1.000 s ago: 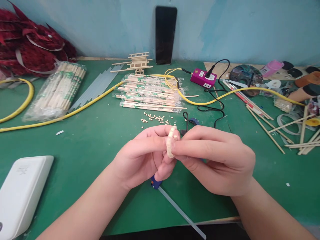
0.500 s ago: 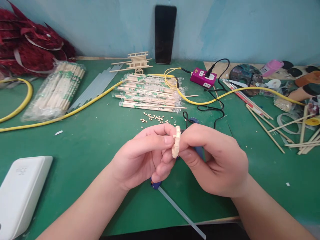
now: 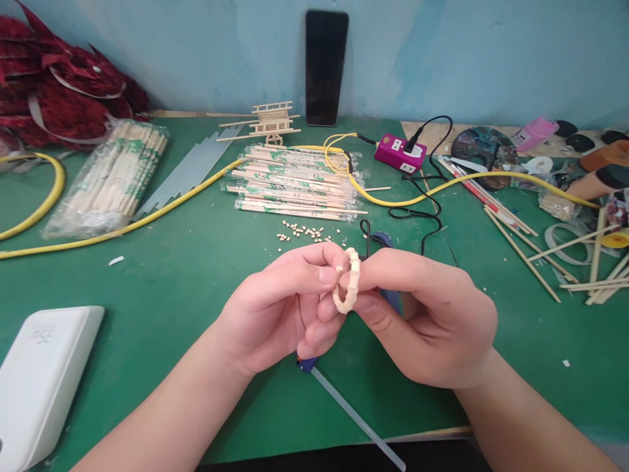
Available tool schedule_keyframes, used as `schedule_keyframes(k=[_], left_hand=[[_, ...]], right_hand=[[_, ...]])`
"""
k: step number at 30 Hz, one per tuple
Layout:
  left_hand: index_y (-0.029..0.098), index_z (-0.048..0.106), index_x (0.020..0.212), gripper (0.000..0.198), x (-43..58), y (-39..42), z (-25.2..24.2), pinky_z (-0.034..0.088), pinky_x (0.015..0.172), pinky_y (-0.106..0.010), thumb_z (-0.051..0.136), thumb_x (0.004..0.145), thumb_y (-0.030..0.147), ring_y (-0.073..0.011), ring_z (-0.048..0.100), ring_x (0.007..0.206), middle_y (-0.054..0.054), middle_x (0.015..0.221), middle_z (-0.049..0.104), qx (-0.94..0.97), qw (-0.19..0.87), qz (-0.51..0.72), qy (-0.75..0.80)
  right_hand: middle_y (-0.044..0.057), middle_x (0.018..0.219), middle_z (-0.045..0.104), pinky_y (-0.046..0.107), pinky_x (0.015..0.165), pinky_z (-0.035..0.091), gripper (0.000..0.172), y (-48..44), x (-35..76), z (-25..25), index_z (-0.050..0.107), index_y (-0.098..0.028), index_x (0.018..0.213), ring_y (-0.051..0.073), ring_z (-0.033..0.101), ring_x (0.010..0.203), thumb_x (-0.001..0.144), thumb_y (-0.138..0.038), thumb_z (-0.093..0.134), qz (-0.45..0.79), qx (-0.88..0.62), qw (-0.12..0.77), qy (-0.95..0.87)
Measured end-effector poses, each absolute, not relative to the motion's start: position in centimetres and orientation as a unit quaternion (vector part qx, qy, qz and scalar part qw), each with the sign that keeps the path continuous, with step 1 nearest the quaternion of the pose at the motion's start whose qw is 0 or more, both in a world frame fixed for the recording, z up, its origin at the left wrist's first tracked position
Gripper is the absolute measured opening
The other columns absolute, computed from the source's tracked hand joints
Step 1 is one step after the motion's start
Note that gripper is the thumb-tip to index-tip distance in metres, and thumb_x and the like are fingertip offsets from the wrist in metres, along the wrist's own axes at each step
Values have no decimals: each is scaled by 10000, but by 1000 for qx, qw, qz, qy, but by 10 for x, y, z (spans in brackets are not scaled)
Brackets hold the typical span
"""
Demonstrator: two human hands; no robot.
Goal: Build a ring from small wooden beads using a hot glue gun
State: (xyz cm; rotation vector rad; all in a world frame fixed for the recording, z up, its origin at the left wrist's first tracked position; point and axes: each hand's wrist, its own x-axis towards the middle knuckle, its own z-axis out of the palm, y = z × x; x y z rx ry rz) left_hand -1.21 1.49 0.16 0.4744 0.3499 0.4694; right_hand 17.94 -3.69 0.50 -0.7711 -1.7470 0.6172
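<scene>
Both my hands meet above the green table [image 3: 171, 288] and pinch a small ring of short wooden pieces [image 3: 350, 282]. My left hand [image 3: 282, 308] holds the ring's left side between thumb and fingers. My right hand [image 3: 427, 314] grips its right side, fingers curled. The ring stands on edge, its curved rim turned slightly toward me. Under my hands lies a blue glue gun [image 3: 307, 362] with a clear glue stick [image 3: 358, 419] pointing toward the table's near edge. Several tiny cut wood bits [image 3: 302, 233] are scattered just beyond my hands.
Wrapped chopstick bundles [image 3: 295, 183] and a bag of chopsticks [image 3: 115, 177] lie behind. A yellow cable [image 3: 147, 219] crosses the table to a pink power strip [image 3: 400, 152]. A white box [image 3: 42, 377] sits at left. Loose sticks [image 3: 531, 246] lie at right. A phone [image 3: 325, 65] leans on the wall.
The ring has turned between my fingers from edge-on to showing more of its curve, and has shifted slightly right. My right thumb has drawn back a little.
</scene>
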Motion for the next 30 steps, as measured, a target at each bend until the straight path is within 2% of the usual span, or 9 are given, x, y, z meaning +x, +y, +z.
schedule_keyframes(k=[4,11,16,21,24,28,30], left_hand=[[175,729,846,145,-13,15,4,431,394,-157,819,896,277,-82,482,431,16,639,591,219,931,227,185],[171,736,847,159,-12,13,4,439,391,-157,850,875,279,-92,508,433,13,620,601,220,927,228,200],[163,730,812,177,-12,13,3,450,398,-159,851,879,275,-96,520,432,4,605,594,229,923,233,203],[163,723,818,186,-12,13,3,440,407,-159,849,872,289,-95,517,427,2,603,591,239,919,236,208],[166,720,831,197,-12,13,3,432,412,-161,855,867,305,-91,512,431,9,611,581,242,916,241,208],[164,709,849,207,-12,13,5,430,421,-170,861,867,303,-85,503,443,14,639,577,251,912,248,210],[162,705,855,217,-12,13,6,421,419,-173,860,873,312,-86,502,448,14,654,576,257,910,251,208]], right_hand=[[47,959,866,250,759,681,236,-36,179,6,784,-135,1113,121,772,814,993,49,699,232,-321,537,-745],[11,941,860,190,781,641,190,-38,177,10,755,-157,1019,77,752,795,1014,14,671,220,-356,498,-760],[-40,885,804,190,720,579,180,-39,177,6,667,-197,1006,70,722,750,1035,-37,590,196,-392,444,-781],[-33,889,780,218,663,561,132,-41,176,0,571,-223,1069,95,715,691,1036,-98,543,155,-404,447,-783],[-44,826,695,238,604,521,146,-42,177,-1,522,-242,1055,108,658,645,1026,-100,539,169,-416,450,-772],[-70,781,521,265,516,424,199,-44,180,-11,477,-265,1048,98,459,549,1015,-77,531,272,-397,490,-727],[-60,780,482,285,510,416,185,-46,181,-16,487,-267,1051,110,409,555,1034,-83,505,311,-393,516,-694]])
